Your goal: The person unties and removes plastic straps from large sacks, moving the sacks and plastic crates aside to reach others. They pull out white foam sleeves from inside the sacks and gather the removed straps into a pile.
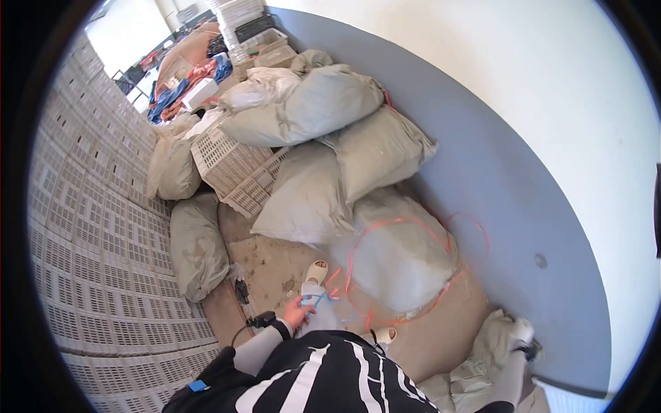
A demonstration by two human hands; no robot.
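Observation:
My left hand [298, 314] is closed around a small light-blue thing with thin crossing parts [315, 299], held in front of my leg. Its exact kind is too small to make out. Over at the lower right, my right hand [522, 330] is beside the wall, at the upper edge of a crumpled grey-green woven sack [492, 337]. That hand is blurred and its fingers do not show clearly. A red plastic twine [349, 267] runs in wide loops over and around a full pale sack [399, 255] on the floor before me.
Stuffed woven sacks [385, 151] lie piled against the grey-and-white wall [509, 165]. White plastic crates [231, 162] stand among them. A tall wall of stacked crates [103, 227] rises on the left, with another sack [198, 244] along its foot. My feet are on the brown floor [265, 265].

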